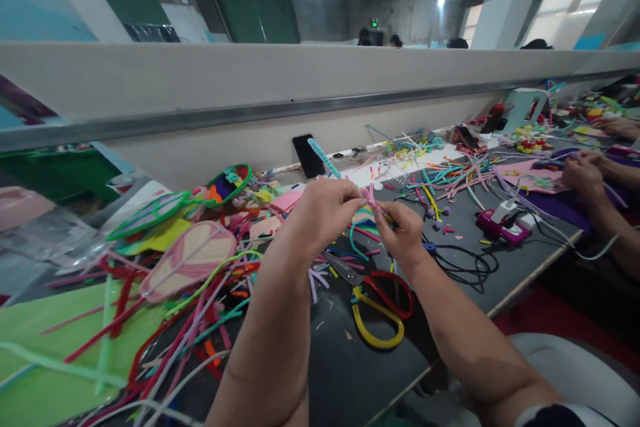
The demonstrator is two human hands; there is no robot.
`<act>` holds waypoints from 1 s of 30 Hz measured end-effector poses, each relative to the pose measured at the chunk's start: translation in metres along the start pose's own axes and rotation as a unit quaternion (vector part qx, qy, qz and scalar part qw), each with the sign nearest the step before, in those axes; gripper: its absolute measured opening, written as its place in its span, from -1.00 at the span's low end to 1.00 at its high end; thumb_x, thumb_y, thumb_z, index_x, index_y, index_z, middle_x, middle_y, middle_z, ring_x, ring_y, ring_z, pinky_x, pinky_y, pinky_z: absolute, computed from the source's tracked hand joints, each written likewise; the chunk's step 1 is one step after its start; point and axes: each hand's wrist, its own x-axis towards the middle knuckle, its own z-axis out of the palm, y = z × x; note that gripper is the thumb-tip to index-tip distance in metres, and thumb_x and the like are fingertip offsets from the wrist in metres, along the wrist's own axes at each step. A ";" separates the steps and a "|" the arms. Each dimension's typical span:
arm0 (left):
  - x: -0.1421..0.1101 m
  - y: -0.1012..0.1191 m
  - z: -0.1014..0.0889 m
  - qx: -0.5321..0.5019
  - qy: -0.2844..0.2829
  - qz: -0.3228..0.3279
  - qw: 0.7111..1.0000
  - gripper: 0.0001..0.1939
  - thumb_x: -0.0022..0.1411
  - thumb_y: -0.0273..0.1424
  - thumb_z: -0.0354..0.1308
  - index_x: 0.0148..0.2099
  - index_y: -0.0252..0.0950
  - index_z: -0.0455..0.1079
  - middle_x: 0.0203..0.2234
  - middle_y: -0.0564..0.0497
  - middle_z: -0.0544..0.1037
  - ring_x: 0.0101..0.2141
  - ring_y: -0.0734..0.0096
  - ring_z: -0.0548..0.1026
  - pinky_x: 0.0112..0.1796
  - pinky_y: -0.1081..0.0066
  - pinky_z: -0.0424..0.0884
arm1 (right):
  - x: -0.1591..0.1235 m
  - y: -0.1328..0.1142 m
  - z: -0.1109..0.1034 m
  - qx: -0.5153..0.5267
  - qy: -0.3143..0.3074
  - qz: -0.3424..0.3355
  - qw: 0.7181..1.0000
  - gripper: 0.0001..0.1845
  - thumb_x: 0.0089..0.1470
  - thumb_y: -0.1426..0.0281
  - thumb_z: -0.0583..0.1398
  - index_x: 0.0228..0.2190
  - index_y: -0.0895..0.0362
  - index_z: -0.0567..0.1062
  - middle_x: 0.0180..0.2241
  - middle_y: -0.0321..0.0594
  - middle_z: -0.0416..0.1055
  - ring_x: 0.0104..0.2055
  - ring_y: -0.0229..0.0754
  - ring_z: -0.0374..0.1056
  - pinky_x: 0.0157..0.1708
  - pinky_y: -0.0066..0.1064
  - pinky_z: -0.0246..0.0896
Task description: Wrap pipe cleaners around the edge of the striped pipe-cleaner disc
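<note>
Above the grey table, my left hand (331, 208) and my right hand (404, 232) meet, both with fingers closed. Pinched between their fingertips is a pink pipe cleaner (371, 196), bent into a small shape. Something dark and thin shows at my right fingers, too small to name. Below the hands lie scissors (379, 343) with one red and one yellow handle, blades pointing away to the left. A light blue fuzzy strip (323, 157) rises behind my left hand, and a black phone (308, 156) leans against the partition.
Left of my arms lie loose pipe cleaners, a pink and cream oval piece (193, 257) and a green sheet (30, 340). A magenta power strip (503, 227) with black cables (463, 270) is at right. A co-worker's hands (585, 177) work further right.
</note>
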 end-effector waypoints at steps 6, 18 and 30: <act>0.001 0.005 0.011 0.010 -0.044 -0.062 0.997 -0.55 0.17 -0.15 0.00 -0.64 -0.32 0.32 -0.77 0.06 0.35 -0.63 0.49 0.31 -0.57 0.49 0.13 | 0.002 -0.002 -0.005 0.001 0.023 -0.043 0.999 -0.74 0.09 0.50 0.14 -0.17 0.06 0.50 -0.23 -0.17 0.55 -0.17 -0.17 0.47 -0.14 -0.32 0.38; 0.010 0.000 0.025 -0.201 -0.138 -0.194 0.950 -0.57 0.10 -0.05 0.07 -0.56 -0.31 0.33 -0.69 0.00 0.48 -0.62 0.41 0.49 -0.59 0.49 0.40 | 0.002 -0.004 -0.008 -0.008 0.037 -0.040 0.998 -0.72 0.11 0.50 0.12 -0.16 0.05 0.52 -0.21 -0.19 0.55 -0.14 -0.17 0.47 -0.11 -0.34 0.37; -0.030 0.013 -0.030 -0.063 0.145 -0.044 0.986 -0.73 0.17 -0.18 0.09 -0.34 -0.27 0.46 -0.58 0.06 0.49 -0.56 0.48 0.40 -0.56 0.51 0.27 | 0.008 0.000 0.001 0.294 0.073 0.275 0.912 -0.72 0.00 0.28 0.24 -0.22 0.06 0.36 -0.48 -0.35 0.40 -0.46 -0.29 0.34 -0.41 -0.46 0.28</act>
